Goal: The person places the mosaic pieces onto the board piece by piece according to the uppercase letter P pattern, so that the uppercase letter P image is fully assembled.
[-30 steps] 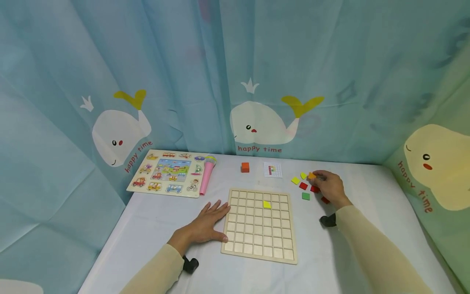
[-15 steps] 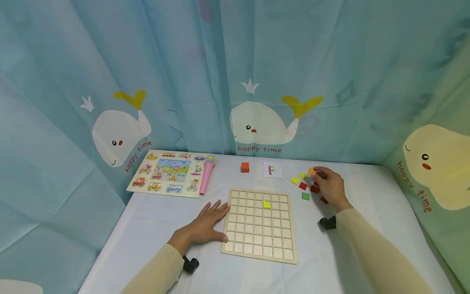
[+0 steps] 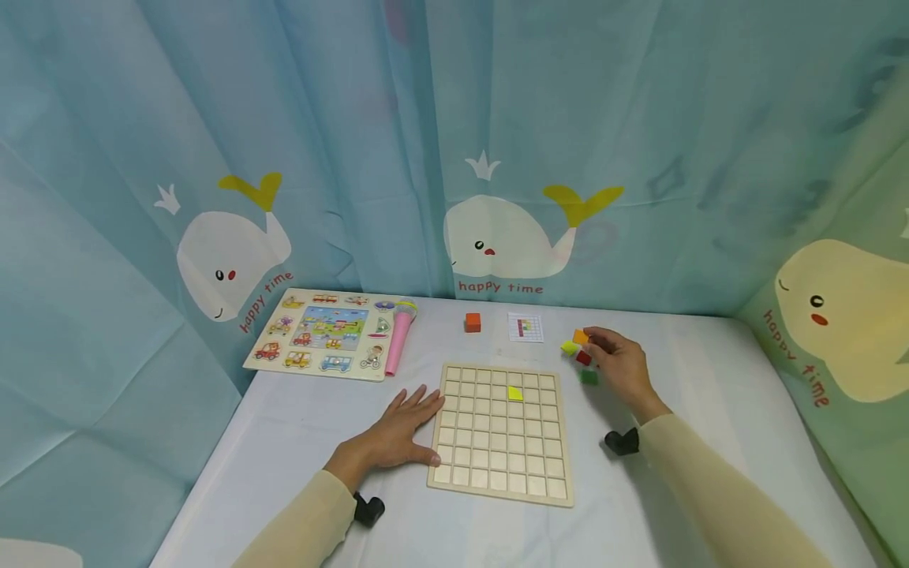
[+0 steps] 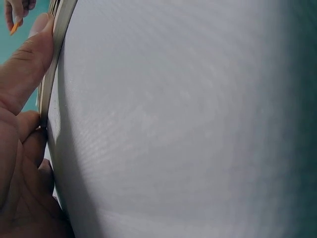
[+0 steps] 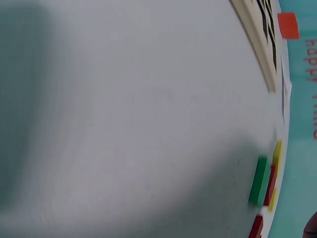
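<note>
My left hand (image 3: 398,434) rests at the left edge of a wooden grid board (image 3: 491,441), fingers spread and thumb on its rim. The left wrist view shows the thumb (image 4: 30,62) against the board's edge. One yellow tile (image 3: 515,394) with a rounded corner sits in an upper cell of the grid. To the right of the board, my right hand (image 3: 621,367) pinches an orange tile (image 3: 580,337) between thumb and fingers, raised over the loose tiles. Beneath it lie a yellow tile (image 3: 568,347), a red tile (image 3: 584,358) and a green tile (image 3: 589,378).
A pattern card (image 3: 525,327) and an orange-red block (image 3: 473,323) lie behind the board. At the back left are a picture puzzle (image 3: 376,331) and a pink toy microphone (image 3: 401,343). A whale-print curtain (image 3: 398,158) stands around the table.
My right hand has lifted the orange tile from among the loose tiles and carried it a little to the left. The left hand has stayed at the board.
</note>
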Demonstrator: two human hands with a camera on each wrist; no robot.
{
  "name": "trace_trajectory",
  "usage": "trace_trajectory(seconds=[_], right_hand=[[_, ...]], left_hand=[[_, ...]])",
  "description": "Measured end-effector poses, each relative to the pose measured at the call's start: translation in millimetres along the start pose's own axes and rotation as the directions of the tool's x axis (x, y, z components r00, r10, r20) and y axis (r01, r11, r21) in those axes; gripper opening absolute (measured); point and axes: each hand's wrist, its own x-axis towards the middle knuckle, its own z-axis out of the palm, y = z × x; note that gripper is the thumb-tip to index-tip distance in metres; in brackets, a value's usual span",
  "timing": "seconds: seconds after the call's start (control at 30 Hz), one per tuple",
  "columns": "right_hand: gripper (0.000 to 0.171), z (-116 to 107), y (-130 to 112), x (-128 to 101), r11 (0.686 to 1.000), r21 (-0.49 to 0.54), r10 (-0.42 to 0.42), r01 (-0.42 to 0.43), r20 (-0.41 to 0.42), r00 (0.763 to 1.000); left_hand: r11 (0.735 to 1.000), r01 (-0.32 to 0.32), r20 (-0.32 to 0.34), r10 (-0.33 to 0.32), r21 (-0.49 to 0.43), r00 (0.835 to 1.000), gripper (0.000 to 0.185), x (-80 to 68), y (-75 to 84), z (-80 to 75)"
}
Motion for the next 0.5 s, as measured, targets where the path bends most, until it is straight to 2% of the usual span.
trace_trajectory(seconds=[0.33, 0.5], right_hand=[[0.033, 17.1, -12.7, -15.3, 0.986, 0.138, -0.098, 0.091, 0.046, 0.994], [0.032, 28.1, -22.3, -22.6, 0.986, 0.15, -0.081, 0.071, 0.066, 0.995]], left_hand=[[1.0, 0.015, 0.02, -0.014, -0.021, 1.0, 0.104, -1.8, 3.5, -2.7], [1.0, 0.009, 0.017, -0.009, -0.024, 1.0, 0.104, -0.7, 1.8, -2.8]])
